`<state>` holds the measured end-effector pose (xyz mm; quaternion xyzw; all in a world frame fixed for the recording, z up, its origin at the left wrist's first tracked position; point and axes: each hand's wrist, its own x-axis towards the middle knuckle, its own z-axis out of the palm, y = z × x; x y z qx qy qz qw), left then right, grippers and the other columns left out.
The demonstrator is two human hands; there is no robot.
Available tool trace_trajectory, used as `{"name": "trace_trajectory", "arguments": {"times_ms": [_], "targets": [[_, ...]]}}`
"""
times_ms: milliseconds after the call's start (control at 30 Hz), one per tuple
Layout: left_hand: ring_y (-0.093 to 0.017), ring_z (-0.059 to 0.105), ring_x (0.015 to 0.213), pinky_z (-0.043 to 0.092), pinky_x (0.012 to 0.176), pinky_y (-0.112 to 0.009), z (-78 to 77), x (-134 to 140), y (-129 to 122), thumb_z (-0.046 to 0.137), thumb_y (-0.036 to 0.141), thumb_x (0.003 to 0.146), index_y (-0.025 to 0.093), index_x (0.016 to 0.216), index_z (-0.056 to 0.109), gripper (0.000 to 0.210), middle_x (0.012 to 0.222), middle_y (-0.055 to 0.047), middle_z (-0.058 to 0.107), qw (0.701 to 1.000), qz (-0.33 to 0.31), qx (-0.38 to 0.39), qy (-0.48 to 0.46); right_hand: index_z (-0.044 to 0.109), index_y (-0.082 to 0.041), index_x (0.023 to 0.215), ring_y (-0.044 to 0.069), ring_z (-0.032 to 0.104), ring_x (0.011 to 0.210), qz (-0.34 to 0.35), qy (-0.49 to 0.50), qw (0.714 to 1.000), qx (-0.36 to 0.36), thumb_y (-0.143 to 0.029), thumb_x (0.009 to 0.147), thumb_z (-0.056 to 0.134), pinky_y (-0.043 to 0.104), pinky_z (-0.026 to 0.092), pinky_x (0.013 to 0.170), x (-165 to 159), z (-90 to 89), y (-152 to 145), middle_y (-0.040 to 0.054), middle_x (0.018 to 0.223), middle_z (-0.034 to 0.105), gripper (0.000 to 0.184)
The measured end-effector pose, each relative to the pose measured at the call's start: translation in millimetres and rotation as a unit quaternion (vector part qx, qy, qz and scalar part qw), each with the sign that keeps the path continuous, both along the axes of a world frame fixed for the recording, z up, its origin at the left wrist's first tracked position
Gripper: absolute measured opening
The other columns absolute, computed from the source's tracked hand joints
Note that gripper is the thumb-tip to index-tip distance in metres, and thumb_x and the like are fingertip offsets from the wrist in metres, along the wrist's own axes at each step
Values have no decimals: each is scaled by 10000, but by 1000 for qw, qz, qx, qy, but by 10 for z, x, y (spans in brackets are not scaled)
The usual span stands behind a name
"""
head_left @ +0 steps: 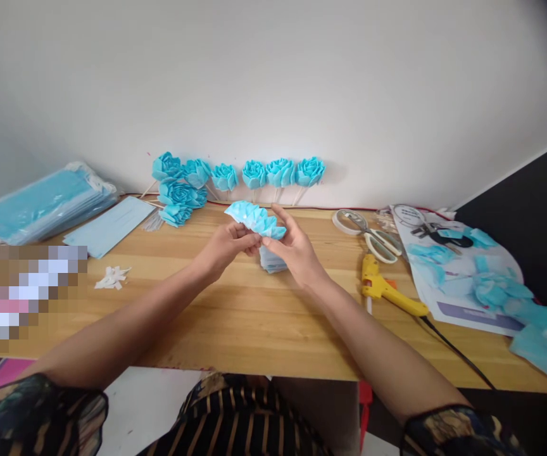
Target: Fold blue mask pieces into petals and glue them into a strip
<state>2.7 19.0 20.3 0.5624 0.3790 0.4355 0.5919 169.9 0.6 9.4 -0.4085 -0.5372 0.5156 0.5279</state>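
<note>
A light-blue strip of pleated, petal-like folds is held up between my two hands, over the middle of the table. My left hand pinches its lower edge from the left, thumb against fingers. At the right end, my right hand grips the same strip with the thumb in front and the fingers behind it. Below and partly behind the hands lies a small stack of pale-blue pieces, its upper part hidden by my fingers.
Finished blue flowers on sticks lean along the wall. Packed blue face masks and a pale-blue sheet lie left, near white scraps. To the right are a yellow glue gun with its cord, scissors, tape and blue scraps.
</note>
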Motion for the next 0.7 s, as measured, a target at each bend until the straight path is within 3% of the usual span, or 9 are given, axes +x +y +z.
{"name": "trace_trajectory", "arguments": {"times_ms": [100,200,333,433,567,700], "targets": [[-129,578,619,485,639,-277,-32,-8,-43,782,315,722,149,724,652,211,669,-23,661,1000,19,13,14,495,-274,1431,211,666,1023,7,-15,1000,13,-379,794,705,358,553,881,21,13,11,42,1118,692,679],[-134,584,638,483,648,-277,-65,-35,-83,791,340,720,154,744,654,232,684,-20,661,1000,11,16,17,554,-267,1371,181,658,901,-5,-34,999,13,-370,800,690,321,541,786,44,16,27,17,1009,690,596],[-134,593,670,474,644,-265,-123,-78,-122,829,389,700,161,816,668,302,751,-17,674,1000,-22,-2,8,575,-271,1356,134,608,743,-11,-35,999,11,-342,784,714,272,500,662,56,-23,37,-14,912,675,593],[-124,559,624,453,615,-261,-186,-86,-123,842,415,686,162,759,648,326,681,-4,637,1000,-8,-8,18,566,-260,1380,116,585,706,4,-45,999,17,-346,792,719,251,472,606,53,-69,32,-21,889,672,613],[-115,520,569,431,582,-265,-236,-73,-113,825,420,691,172,720,633,316,625,9,599,999,21,-17,19,547,-255,1404,121,590,713,34,-51,998,13,-351,820,715,253,481,611,57,-86,23,-30,841,659,615],[-104,492,548,416,571,-258,-215,-66,-121,826,404,683,180,638,572,342,582,15,580,999,43,-15,19,591,-259,1356,147,637,786,19,-38,999,-1,-356,848,689,291,535,708,88,-48,30,-5,887,692,526]]}}
